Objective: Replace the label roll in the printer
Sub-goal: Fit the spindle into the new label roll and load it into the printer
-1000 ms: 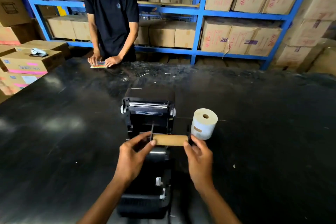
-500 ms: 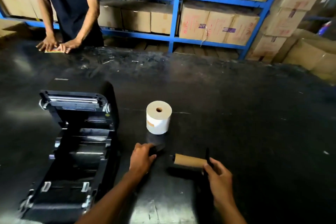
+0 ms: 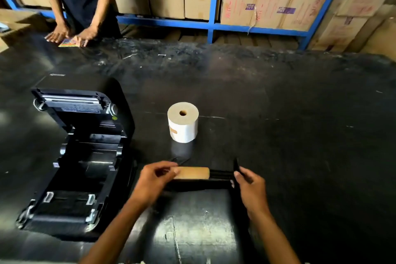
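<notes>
The left hand (image 3: 155, 178) pinches one end of the empty cardboard core (image 3: 194, 173), with its fingers (image 3: 169, 169) pressed around it. The right hand (image 3: 249, 186) holds the far end of the black spindle (image 3: 220, 174) that runs through the core, with its fingers closed on the flat end plate. The two hands hold opposite ends just above the worktop (image 3: 300, 146). My guess is that this lets one hand slide the core off while the other keeps the spindle steady. Part of the bare spindle already shows between the core and the right hand.

The new label roll (image 3: 182, 123) stands upright on its flat end, a little way behind the hands, with its hole facing up. Standing like that, it cannot roll away, and it is easy to grab next.

The printer (image 3: 79, 156) sits to the left with its lid tipped back. Its roll bay is open and looks empty, ready for the loaded spindle.

There is lots of bare worktop to the right and in front. The core could slide off to the left, but the printer's side is close there, so the hand has only a little room. Another person's hands (image 3: 70, 35) rest at the far edge, well apart from all this.
</notes>
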`<state>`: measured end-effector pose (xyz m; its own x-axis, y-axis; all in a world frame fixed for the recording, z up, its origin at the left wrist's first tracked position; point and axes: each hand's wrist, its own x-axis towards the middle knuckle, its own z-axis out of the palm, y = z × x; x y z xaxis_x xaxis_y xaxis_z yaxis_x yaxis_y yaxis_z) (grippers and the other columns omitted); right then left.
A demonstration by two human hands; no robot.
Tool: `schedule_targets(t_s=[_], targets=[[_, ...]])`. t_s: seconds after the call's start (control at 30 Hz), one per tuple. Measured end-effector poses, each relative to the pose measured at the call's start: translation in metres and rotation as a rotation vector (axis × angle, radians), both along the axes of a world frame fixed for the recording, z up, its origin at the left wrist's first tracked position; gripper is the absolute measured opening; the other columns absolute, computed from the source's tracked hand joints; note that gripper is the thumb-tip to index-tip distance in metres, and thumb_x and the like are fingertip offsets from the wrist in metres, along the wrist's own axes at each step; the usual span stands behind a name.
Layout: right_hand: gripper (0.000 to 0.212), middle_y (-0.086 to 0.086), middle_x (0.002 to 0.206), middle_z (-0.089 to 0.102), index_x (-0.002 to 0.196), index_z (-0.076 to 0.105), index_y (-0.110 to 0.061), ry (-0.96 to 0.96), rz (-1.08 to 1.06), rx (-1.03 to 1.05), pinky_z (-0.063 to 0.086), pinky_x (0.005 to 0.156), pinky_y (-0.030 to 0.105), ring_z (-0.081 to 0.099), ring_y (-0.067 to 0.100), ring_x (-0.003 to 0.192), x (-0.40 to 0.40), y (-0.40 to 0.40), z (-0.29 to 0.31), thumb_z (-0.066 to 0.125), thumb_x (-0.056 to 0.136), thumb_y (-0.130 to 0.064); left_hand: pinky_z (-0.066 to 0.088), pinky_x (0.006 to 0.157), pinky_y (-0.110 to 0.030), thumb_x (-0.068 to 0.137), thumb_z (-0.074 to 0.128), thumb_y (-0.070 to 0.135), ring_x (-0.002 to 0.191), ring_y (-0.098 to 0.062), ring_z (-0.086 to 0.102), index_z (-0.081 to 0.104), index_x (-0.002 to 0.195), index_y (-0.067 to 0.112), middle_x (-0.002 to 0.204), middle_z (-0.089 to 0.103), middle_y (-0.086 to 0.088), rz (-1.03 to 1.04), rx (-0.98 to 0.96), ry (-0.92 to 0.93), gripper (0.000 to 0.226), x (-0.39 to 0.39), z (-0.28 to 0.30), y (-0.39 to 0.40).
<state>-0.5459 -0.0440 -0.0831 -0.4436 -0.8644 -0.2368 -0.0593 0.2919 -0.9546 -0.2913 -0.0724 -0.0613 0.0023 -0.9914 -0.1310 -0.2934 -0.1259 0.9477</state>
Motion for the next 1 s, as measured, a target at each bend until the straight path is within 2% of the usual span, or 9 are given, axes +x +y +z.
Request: schedule_targets(t_s=[0.1, 0.2, 0.33, 0.43, 0.5, 0.63, 0.73, 0.9, 1.0], targets=[[0.016, 0.008, 0.079, 0.071, 0.098, 0.069, 0.002, 0.125, 0.042, 0.019, 0.047, 0.057, 0.007, 0.061, 0.007, 0.065, -0.015, -0.005, -0.004, 0.062, 0.083, 0.002, 0.047, 0.062, -0.004, 0.078, 0.074, 0.006, 0.061, 0.007, 0.062, 0.072, 0.079, 0.024, 0.071, 0.071, 0.006, 0.174, -0.053, 0.008, 0.018, 0.024, 0.005, -0.001], [0.017, 0.005, 0.09, 0.07, 0.096, 0.072, 0.002, 0.26, 0.234, 0.051, 0.044, 0.064, 0.001, 0.062, 0.012, 0.079, 0.005, -0.001, -0.008, 0.066, 0.079, 0.001, 0.049, 0.062, -0.007, 0.075, 0.078, 0.01, 0.061, 0.006, 0.063, 0.07, 0.074, 0.033, 0.071, 0.071, 0.006, 0.151, -0.035, -0.127, 0.025, 0.018, -0.011, 0.004], [0.023, 0.005, 0.094, 0.071, 0.1, 0.072, -0.007, 0.37, 0.378, 0.093, 0.051, 0.083, 0.029, 0.066, 0.019, 0.089, 0.042, 0.005, -0.023, 0.069, 0.078, -0.014, 0.051, 0.071, -0.025, 0.074, 0.079, 0.022, 0.073, -0.006, 0.065, 0.063, 0.072, 0.044, 0.075, 0.07, 0.009, 0.023, -0.023, -0.289, 0.028, 0.0, -0.033, 0.019], [0.029, 0.008, 0.103, 0.064, 0.105, 0.07, -0.014, 0.494, 0.424, 0.132, 0.047, 0.088, 0.031, 0.062, 0.022, 0.097, 0.041, 0.0, -0.022, 0.07, 0.077, -0.025, 0.048, 0.078, -0.027, 0.074, 0.078, 0.027, 0.086, -0.007, 0.06, 0.063, 0.078, 0.042, 0.082, 0.065, 0.016, -0.027, -0.009, -0.344, 0.022, -0.001, -0.038, 0.024], [0.033, 0.006, 0.105, 0.061, 0.106, 0.069, -0.018, 0.511, 0.46, 0.135, 0.047, 0.091, 0.031, 0.059, 0.021, 0.101, 0.036, -0.012, -0.009, 0.071, 0.076, -0.032, 0.048, 0.082, -0.028, 0.076, 0.077, 0.026, 0.089, -0.011, 0.06, 0.069, 0.086, 0.03, 0.086, 0.065, 0.015, -0.011, -0.02, -0.334, 0.012, -0.001, -0.034, 0.018], [0.038, 0.007, 0.115, 0.059, 0.114, 0.064, -0.017, 0.44, 0.451, -0.053, 0.047, 0.097, 0.038, 0.056, 0.021, 0.11, 0.039, -0.062, 0.038, 0.07, 0.078, -0.03, 0.05, 0.085, -0.028, 0.086, 0.066, 0.026, 0.093, -0.016, 0.067, 0.072, 0.1, 0.013, 0.093, 0.073, -0.003, 0.136, 0.025, -0.181, 0.02, -0.003, -0.015, -0.024], [0.049, 0.009, 0.136, 0.046, 0.126, 0.056, -0.02, 0.586, 0.548, -0.194, 0.039, 0.103, 0.035, 0.044, 0.023, 0.126, 0.06, -0.111, 0.067, 0.068, 0.079, -0.032, 0.048, 0.096, -0.036, 0.093, 0.051, 0.04, 0.106, -0.021, 0.062, 0.066, 0.099, 0.025, 0.111, 0.068, -0.01, 0.208, 0.175, 0.044, 0.023, -0.01, 0.001, -0.063], [0.066, 0.019, 0.154, 0.015, 0.135, 0.042, -0.025, 0.952, 0.69, -0.096, 0.026, 0.11, 0.044, 0.019, 0.036, 0.138, 0.094, -0.164, 0.058, 0.062, 0.078, -0.05, 0.044, 0.094, -0.038, 0.096, 0.025, 0.054, 0.11, -0.027, 0.056, 0.053, 0.13, 0.015, 0.115, 0.06, -0.009, 0.275, 0.428, 0.337, 0.059, -0.033, 0.017, -0.097], [0.066, 0.018, 0.155, 0.006, 0.137, 0.035, -0.024, 0.936, 0.707, -0.068, 0.036, 0.106, 0.044, 0.021, 0.037, 0.138, 0.1, -0.171, 0.042, 0.062, 0.081, -0.046, 0.045, 0.092, -0.036, 0.095, 0.024, 0.057, 0.105, -0.022, 0.056, 0.054, 0.133, 0.017, 0.117, 0.063, -0.008, 0.262, 0.463, 0.323, 0.063, -0.035, 0.015, -0.102]])
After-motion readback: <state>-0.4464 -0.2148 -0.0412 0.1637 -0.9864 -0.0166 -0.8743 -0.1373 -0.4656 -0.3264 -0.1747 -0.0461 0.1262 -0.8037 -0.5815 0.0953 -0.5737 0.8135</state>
